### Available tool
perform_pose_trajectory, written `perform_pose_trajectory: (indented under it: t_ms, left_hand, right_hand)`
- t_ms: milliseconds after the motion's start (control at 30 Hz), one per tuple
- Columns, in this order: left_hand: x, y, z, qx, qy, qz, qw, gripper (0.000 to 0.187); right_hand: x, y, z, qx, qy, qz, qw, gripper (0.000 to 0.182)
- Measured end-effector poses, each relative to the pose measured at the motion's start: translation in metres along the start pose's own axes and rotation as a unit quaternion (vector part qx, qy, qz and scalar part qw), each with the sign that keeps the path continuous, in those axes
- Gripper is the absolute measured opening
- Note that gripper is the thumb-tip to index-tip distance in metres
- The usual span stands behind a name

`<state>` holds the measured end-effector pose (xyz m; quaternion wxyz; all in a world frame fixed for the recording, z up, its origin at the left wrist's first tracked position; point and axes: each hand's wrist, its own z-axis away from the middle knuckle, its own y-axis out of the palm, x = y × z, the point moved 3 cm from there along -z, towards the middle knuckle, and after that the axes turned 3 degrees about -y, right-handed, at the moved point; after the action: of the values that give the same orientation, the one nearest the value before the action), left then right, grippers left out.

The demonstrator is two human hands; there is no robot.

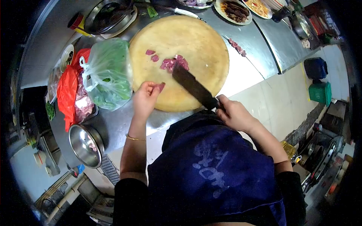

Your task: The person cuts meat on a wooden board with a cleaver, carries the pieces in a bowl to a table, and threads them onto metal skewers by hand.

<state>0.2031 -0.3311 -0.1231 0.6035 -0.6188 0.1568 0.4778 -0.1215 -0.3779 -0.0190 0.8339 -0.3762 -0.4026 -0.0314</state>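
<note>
My left hand (146, 98) is closed in a pinch on a small piece of raw meat (161, 87), over the lower left edge of a round wooden chopping board (203, 41). In my right hand (234, 113) is the handle of a cleaver (194, 86). Its dark blade slants up and left across the board, its far end against a pile of cut raw meat (167, 64). Two loose meat pieces (154, 58) lie left of that pile. To the right of the board, a skewer of meat (237, 47) rests on the steel counter (250, 73).
Left of the board sits a plastic bag of green vegetables (111, 71), beside a red bag (67, 96) and more raw meat (83, 103). A steel bowl (86, 147) stands at the counter's near left edge. Behind the board are a white-handled knife (188, 13) and a plate of dark food (233, 11).
</note>
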Motion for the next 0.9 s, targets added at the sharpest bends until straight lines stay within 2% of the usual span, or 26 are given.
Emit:
perform_pose_trajectory:
  t_ms: [67,167,267,400,567,700,900]
  left_hand:
    - [-0.012,-0.008,0.021,-0.006,-0.013,-0.147,0.989,0.024]
    - [-0.011,-0.014,0.033,-0.049,-0.012,-0.202,0.978,0.02]
    - [-0.021,-0.015,0.039,-0.185,0.181,-0.202,0.945,0.013]
    - [-0.016,-0.001,0.04,-0.139,0.209,-0.221,0.942,0.011]
    - [-0.017,-0.001,0.039,-0.143,0.205,-0.201,0.947,0.014]
    - [-0.016,-0.004,0.039,-0.126,0.224,-0.192,0.947,0.016]
    - [-0.011,0.0,0.037,-0.161,0.146,-0.215,0.952,0.016]
  right_hand:
    - [0.003,0.001,-0.002,-0.017,-0.005,0.006,1.0,0.032]
    - [0.017,-0.001,-0.004,-0.006,-0.039,0.033,0.999,0.034]
    - [0.029,0.003,-0.006,-0.002,-0.098,0.071,0.993,0.036]
    - [0.037,0.012,-0.009,0.02,-0.116,0.103,0.988,0.037]
    - [0.044,0.022,-0.02,0.048,-0.093,0.145,0.984,0.032]
    - [0.064,0.038,-0.066,0.042,-0.102,0.162,0.981,0.029]
    - [0.045,0.032,-0.067,0.008,-0.141,0.103,0.985,0.029]
